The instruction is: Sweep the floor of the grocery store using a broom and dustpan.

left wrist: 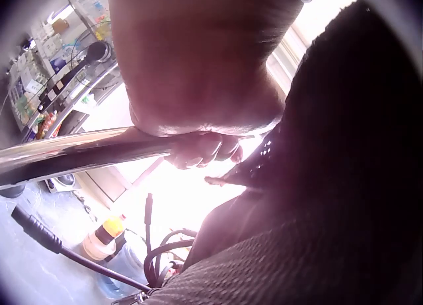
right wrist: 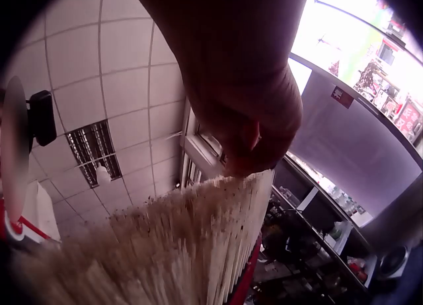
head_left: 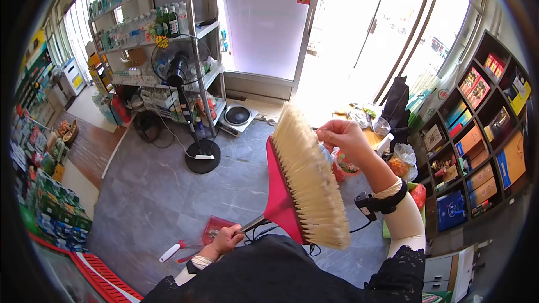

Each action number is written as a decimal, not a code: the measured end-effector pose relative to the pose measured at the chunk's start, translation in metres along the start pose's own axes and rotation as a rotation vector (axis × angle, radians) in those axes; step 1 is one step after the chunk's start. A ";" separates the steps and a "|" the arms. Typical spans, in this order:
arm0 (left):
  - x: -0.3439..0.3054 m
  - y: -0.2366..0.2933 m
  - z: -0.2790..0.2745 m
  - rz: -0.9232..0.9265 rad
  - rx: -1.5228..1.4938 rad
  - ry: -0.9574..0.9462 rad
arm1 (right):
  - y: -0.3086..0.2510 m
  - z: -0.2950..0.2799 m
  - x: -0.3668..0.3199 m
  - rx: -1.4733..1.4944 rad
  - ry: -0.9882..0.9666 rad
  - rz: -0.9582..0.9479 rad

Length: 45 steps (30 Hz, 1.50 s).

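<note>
A broom with a pink head (head_left: 279, 193) and pale bristles (head_left: 309, 177) is held up in front of my body, bristles facing right. My left hand (head_left: 225, 241) grips its metal handle (left wrist: 79, 153) close below the head, fingers wrapped round it. At the upper end of the bristles is my right hand (head_left: 348, 141), thumb and forefinger pinched together at the tips. The right wrist view shows the curled right fingers (right wrist: 248, 161) right at the bristle ends, with dark specks of dirt along them. What lies between the fingertips is hidden.
On the floor near my left hand lie a red dustpan (head_left: 212, 225) and a white-handled tool (head_left: 169, 252). A standing fan (head_left: 203, 156) and a bottle shelf (head_left: 205, 31) stand ahead. Dark cubby shelves (head_left: 469, 134) line the right, and a red crate (head_left: 101, 275) is at lower left.
</note>
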<state>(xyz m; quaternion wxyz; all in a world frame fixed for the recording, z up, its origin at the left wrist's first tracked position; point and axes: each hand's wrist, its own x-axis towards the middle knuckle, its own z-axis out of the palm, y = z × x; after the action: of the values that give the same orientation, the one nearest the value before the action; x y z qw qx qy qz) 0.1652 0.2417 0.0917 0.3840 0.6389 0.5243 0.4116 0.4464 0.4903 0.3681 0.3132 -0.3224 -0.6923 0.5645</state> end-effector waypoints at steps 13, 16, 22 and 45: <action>-0.007 0.042 -0.042 -0.294 -0.500 -0.031 | 0.028 0.006 0.005 0.150 0.216 -0.125; -0.013 0.045 -0.049 -0.256 -0.485 -0.052 | 0.029 -0.017 0.010 0.392 0.396 -0.265; -0.022 0.059 -0.056 -0.314 -0.564 -0.081 | 0.027 0.005 -0.007 0.195 0.347 -0.196; -0.031 0.035 -0.066 -0.333 -0.791 -0.227 | -0.005 -0.013 -0.004 0.032 0.541 -0.320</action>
<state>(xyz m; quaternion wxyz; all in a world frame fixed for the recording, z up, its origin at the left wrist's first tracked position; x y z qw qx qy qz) 0.1128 0.2092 0.1438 0.7151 0.3909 0.3768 0.4403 0.4585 0.4943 0.3744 0.5759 -0.3428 -0.6168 0.4129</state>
